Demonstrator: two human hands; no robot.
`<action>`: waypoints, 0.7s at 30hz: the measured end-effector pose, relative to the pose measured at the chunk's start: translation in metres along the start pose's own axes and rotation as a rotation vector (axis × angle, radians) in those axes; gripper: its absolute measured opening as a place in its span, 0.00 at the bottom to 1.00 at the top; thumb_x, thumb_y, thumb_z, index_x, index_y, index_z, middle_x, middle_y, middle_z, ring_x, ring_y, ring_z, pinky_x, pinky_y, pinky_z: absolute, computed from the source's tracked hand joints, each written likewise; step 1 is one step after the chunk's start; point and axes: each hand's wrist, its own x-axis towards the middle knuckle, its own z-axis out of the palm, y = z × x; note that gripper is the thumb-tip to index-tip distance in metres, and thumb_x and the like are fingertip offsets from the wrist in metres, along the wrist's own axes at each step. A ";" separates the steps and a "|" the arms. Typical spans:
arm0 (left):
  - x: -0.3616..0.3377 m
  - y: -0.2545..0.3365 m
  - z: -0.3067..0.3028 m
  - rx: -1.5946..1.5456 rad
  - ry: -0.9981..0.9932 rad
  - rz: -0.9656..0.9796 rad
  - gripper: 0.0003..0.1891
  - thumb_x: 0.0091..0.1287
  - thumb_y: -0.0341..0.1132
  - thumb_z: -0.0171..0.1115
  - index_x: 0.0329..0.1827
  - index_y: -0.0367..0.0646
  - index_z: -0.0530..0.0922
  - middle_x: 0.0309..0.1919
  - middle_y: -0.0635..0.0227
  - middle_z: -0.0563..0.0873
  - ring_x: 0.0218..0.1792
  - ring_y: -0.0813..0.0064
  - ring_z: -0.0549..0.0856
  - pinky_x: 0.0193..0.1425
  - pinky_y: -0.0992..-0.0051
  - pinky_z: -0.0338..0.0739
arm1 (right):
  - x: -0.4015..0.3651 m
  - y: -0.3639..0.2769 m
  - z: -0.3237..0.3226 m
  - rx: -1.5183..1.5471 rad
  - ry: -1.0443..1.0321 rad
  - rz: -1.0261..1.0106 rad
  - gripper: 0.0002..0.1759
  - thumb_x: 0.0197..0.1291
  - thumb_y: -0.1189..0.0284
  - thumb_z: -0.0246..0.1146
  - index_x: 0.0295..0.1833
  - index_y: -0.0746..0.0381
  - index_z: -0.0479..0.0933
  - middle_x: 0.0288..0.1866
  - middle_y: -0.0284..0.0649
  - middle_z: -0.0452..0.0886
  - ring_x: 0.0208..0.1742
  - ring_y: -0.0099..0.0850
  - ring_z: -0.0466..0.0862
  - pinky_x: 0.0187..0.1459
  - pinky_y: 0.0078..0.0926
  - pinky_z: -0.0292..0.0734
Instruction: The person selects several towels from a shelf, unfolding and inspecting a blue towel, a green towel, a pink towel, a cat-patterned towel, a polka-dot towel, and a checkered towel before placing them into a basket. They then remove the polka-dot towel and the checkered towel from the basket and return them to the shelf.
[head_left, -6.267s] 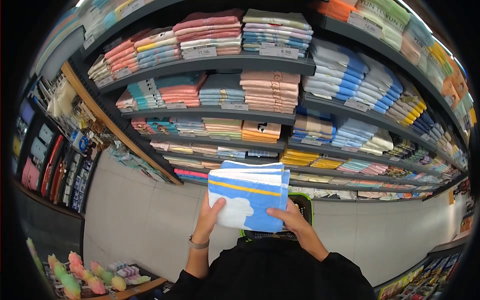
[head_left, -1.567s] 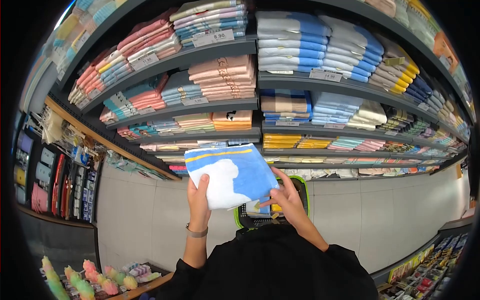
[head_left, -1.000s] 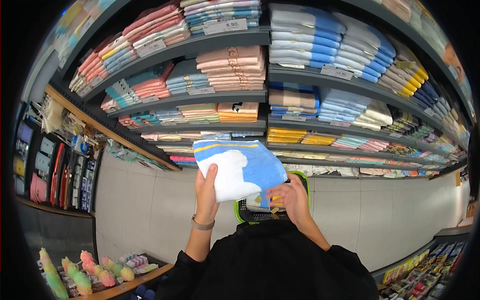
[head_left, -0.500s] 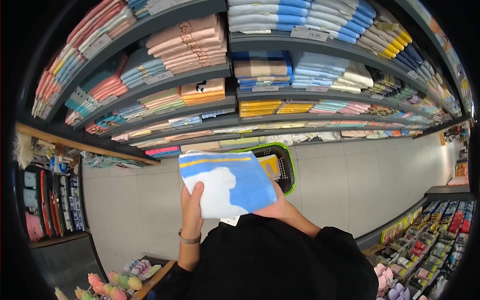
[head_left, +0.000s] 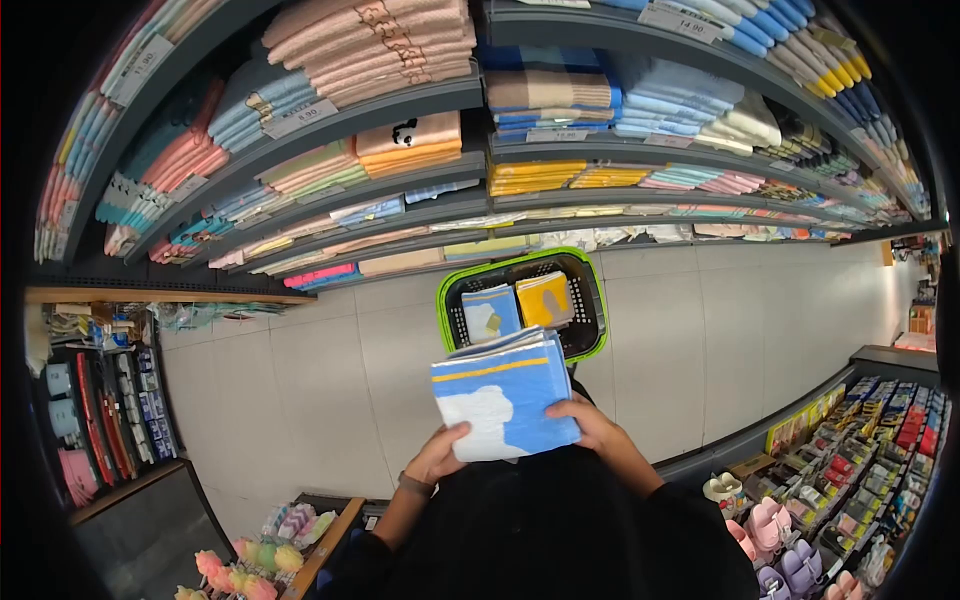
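Observation:
A folded blue and white towel (head_left: 480, 400) with a yellow stripe is held between my two hands, in front of my body. Several folded layers show along its top edge. My left hand (head_left: 436, 453) grips its lower left corner, and my right hand (head_left: 588, 420) grips its right side, thumb on top. Just beyond the towel, a black shopping basket (head_left: 451, 268) with a bright green rim stands on the floor. Inside lie a blue and white folded towel (head_left: 490, 312) and a yellow folded one (head_left: 545, 298). The held towel overlaps the basket's near edge.
Shelves (head_left: 420, 97) stacked with folded towels rise ahead, with price tags (head_left: 300, 118) on their edges. Slippers (head_left: 770, 525) and small packaged goods (head_left: 850, 480) are at the lower right. At the left stands another display (head_left: 110, 400). Grey tiles (head_left: 660, 330) cover the floor.
The view has tipped down, bringing more of the basket into sight. The towel and both hands have shifted right and lower in the view. My right thumb now shows on top of the towel.

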 end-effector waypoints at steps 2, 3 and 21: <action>0.018 -0.012 0.006 0.145 0.025 -0.092 0.30 0.62 0.30 0.59 0.66 0.36 0.59 0.59 0.57 0.72 0.58 0.59 0.75 0.62 0.60 0.71 | -0.004 -0.007 -0.014 -0.008 0.045 0.026 0.32 0.52 0.73 0.64 0.62 0.69 0.63 0.53 0.46 0.75 0.53 0.36 0.78 0.56 0.34 0.74; 0.027 -0.015 0.009 0.141 0.034 -0.092 0.30 0.62 0.30 0.59 0.66 0.36 0.59 0.59 0.57 0.72 0.58 0.59 0.75 0.62 0.60 0.71 | -0.005 -0.013 -0.022 -0.026 0.090 0.048 0.32 0.53 0.71 0.66 0.62 0.69 0.64 0.53 0.46 0.76 0.52 0.35 0.79 0.55 0.34 0.74; 0.431 -0.075 -0.127 0.551 0.465 0.275 0.23 0.56 0.27 0.65 0.55 0.35 0.71 0.48 0.62 0.81 0.47 0.69 0.80 0.53 0.72 0.75 | 0.053 -0.011 -0.374 -0.338 0.477 0.031 0.20 0.64 0.70 0.52 0.59 0.68 0.66 0.45 0.48 0.80 0.44 0.33 0.81 0.46 0.29 0.78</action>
